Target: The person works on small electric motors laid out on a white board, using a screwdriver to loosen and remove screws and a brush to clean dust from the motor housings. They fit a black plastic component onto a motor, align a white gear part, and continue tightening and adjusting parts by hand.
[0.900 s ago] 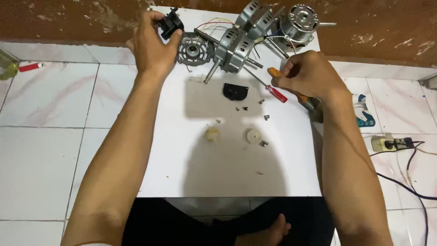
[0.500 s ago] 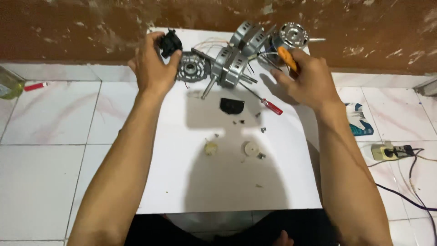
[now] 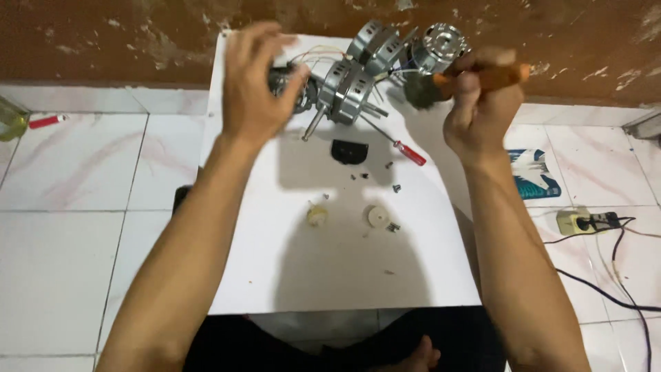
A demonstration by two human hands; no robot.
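Note:
A white board [image 3: 344, 275] lies on the tiled floor in front of me. My left hand [image 3: 253, 86] is raised over its far left part, fingers apart, covering a dark round motor part [image 3: 284, 77]; whether it grips anything is hidden. My right hand [image 3: 478, 103] is shut on an orange-handled tool [image 3: 511, 73], held up by a silver motor housing [image 3: 441, 45]. Between my hands stands a metal fan motor assembly [image 3: 354, 72] with wires. On the board lie a red-handled screwdriver [image 3: 410, 153], a black plastic cover [image 3: 349, 150], two cream gears [image 3: 317, 215] [image 3: 377, 215] and small screws [image 3: 394, 187].
A brown wall [image 3: 103, 34] runs along the far side. On the tiles to the right are a blue and white packet [image 3: 533, 172] and a power strip [image 3: 585, 222] with black cables. A red pen-like object [image 3: 45, 122] lies at the far left.
My right hand has lifted the orange-handled tool up and away from the board, toward the silver housing. My left hand has shifted right over the round motor part, and the view has moved closer.

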